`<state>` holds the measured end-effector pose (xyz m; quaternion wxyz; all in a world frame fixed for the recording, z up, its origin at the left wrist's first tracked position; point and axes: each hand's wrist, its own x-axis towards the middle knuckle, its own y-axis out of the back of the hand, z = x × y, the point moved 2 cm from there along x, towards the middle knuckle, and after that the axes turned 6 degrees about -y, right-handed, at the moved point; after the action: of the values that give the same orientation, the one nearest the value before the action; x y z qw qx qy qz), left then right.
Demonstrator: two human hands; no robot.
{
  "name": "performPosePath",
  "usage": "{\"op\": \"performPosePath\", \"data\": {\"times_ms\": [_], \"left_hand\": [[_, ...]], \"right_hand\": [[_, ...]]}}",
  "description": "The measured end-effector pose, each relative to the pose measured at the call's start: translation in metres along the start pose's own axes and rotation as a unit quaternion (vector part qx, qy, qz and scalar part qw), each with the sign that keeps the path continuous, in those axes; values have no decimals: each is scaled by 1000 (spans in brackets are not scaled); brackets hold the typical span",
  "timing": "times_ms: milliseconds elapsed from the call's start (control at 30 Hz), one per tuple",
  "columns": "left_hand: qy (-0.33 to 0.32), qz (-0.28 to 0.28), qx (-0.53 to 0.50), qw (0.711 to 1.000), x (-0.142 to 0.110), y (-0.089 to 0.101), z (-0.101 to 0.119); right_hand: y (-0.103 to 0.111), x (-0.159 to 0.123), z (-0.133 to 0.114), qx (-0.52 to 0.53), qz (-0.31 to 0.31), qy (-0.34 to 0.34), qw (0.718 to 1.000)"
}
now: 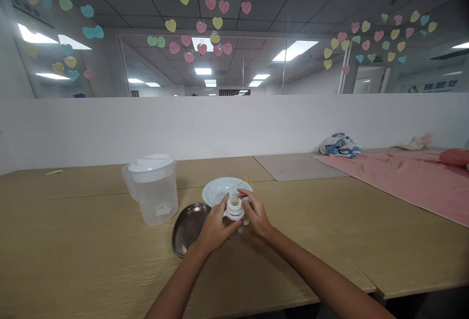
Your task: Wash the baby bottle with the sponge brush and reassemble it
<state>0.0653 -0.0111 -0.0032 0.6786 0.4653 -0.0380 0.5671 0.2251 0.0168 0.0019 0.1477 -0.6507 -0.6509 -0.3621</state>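
White collar (pixel 234 205) up, got a baby bottle (pixel 234 212) cupped between left hand (pixel 215 225) and right hand (pixel 258 216), half-curled round it, probably for steadiness. Held near the white plate (pixel 209 192), right of the steel tray (pixel 188 231). With the pitcher (pixel 157 199) off left, presumably for elbow room.

Bright ceiling lights (pixel 295 51), top right corner perhaps vignetted.

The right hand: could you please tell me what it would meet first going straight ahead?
The right hand would most likely meet the bottle, which it already touches; the white plate appears to lie beyond, though depth is unclear.
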Motion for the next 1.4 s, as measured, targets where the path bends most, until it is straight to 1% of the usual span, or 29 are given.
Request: {"op": "performPosePath", "data": {"times_ms": [33, 100, 167, 300, 367, 433, 533, 600, 633, 667, 733, 833, 967, 1033, 1133, 1300, 1367, 1400], "left_hand": [[0, -1, 1, 1000, 0, 0, 0], [0, 0, 4, 1000, 0, 0, 0], [4, -2, 8, 1000, 0, 0, 1], [1, -7, 6, 1000, 1, 1, 2], [-5, -6, 6, 1000, 1, 1, 2], [-9, -2, 9, 1000, 1, 0, 2], [-9, 0, 11, 1000, 0, 0, 2], [-5, -2, 13, 1000, 0, 0, 2], [-3, -3, 16, 1000, 0, 0, 1], [-2, -3, 20, 1000, 0, 0, 1], [0, -5, 29, 1000, 0, -1, 0], [4, -5, 33, 999, 1, 0, 0], [10, -10, 35, 999, 1, 0, 1], [6, -7, 33, 999, 0, 0, 2], [4, -1, 29, 1000, 0, 0, 0], [-2, 1, 20, 1000, 0, 0, 2], [-1, -3, 20, 1000, 1, 1, 4], [2, -5, 21, 1000, 1, 2, 5]], "right_hand": [[-3, -2, -5, -23, -28, 23, 999], [-6, -5, -11, -65, -53, 43, 996], [-4, -4, -12, -72, -40, 33, 996], [9, 4, -2, 6, 19, 11, 1000], [14, 6, 1, 25, 25, 7, 999], [13, 6, 0, 9, 5, -1, 1000], [6, 3, -5, -24, -48, -17, 998], [1, 3, -8, 1, -79, -49, 996], [-1, 3, -9, 35, -87, -73, 993], [-3, 5, -9, 80, -88, -99, 988], [-3, 9, -8, 186, -74, -144, 969], [2, 17, -6, 321, -31, -196, 926], [10, 23, -3, 434, -7, -241, 868], [12, 24, -3, 467, 0, -249, 849], [13, 25, -5, 485, -11, -251, 838], [14, 27, -6, 484, -52, -238, 840], [15, 28, -5, 498, -52, -235, 833], [16, 29, -3, 511, -46, -238, 825]]}}
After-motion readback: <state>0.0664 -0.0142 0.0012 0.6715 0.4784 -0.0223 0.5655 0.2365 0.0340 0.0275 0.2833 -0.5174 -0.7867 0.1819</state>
